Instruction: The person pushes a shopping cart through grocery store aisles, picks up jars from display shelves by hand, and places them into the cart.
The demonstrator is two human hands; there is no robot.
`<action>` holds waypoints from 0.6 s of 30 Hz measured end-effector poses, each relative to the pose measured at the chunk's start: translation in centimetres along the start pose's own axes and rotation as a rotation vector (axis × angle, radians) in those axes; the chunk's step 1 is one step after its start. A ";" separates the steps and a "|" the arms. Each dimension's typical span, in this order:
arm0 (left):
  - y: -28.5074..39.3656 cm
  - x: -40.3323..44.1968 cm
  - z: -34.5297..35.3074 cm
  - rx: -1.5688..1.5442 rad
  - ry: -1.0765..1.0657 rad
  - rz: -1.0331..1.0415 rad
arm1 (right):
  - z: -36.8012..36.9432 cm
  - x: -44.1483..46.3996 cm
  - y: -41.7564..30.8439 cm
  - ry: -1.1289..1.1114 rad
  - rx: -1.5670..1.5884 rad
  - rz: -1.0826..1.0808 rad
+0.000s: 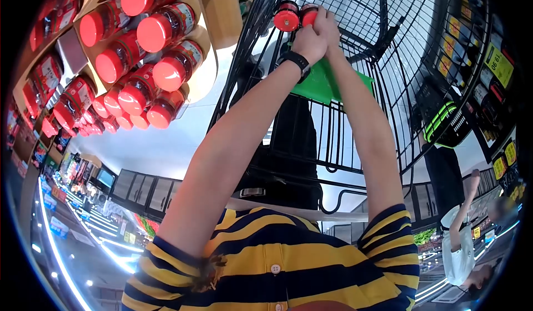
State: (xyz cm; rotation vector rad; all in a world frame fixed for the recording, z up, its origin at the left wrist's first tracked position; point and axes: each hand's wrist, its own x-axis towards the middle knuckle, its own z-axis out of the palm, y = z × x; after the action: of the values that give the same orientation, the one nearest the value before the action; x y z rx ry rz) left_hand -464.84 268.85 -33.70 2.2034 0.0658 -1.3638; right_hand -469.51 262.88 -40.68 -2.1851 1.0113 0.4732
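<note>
Both of my arms reach into a black wire shopping cart [355, 44]. Two red-lidded jars stand side by side there, a left jar [286, 18] and a right jar [308, 14]. My right hand [328, 29] is closed round the side of the right jar. Just below its lid, my left hand [310, 44], with a black watch on the wrist, is closed against the same jar; its fingertips are partly hidden. The left jar touches neither hand. Under my wrists lies a green plastic piece [327, 83] on the cart.
A wooden display shelf [208, 44] with many red-lidded jars [158, 33] rises at the left. Shelves of bottles with a yellow-green price tag [498, 65] line the right. A black basket with green trim [444, 125] is beside the cart. Another person [459, 241] stands at lower right.
</note>
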 end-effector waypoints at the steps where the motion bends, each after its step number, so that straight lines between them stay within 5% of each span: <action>1: 0.6 -0.7 0.0 0.084 -0.034 0.028 | -0.3 0.3 0.2 0.000 0.111 0.052; 3: 2.2 -2.4 -0.1 0.237 -0.062 0.143 | -3.3 -1.1 2.2 -0.046 0.011 -0.069; 4: 4.4 -4.6 -1.0 0.321 -0.088 0.421 | -5.8 -1.6 2.3 -0.083 -0.086 -0.201; 7: 8.4 -9.1 -2.6 0.428 -0.009 0.738 | -10.9 -3.7 5.8 0.092 -0.269 -0.247; 9: 10.0 -12.3 -3.6 0.408 -0.034 0.817 | -17.8 -7.9 4.2 0.188 -0.158 -0.353; 11: 10.8 -16.3 -5.3 0.378 -0.072 0.868 | -23.3 -13.0 -0.3 0.121 -0.090 -0.101; 15: 7.7 -21.0 -5.9 0.530 -0.346 0.974 | -22.6 -22.2 1.0 0.093 -0.121 -0.017; 18: 6.5 -22.6 -6.4 0.811 -0.882 0.754 | -20.4 -26.1 -0.5 -0.149 -0.098 0.049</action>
State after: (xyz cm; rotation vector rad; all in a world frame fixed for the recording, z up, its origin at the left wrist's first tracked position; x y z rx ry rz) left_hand -468.57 271.64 -9.82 1.5675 -1.6780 -1.8811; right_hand -484.78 262.48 -11.28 -2.1780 0.9799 0.7113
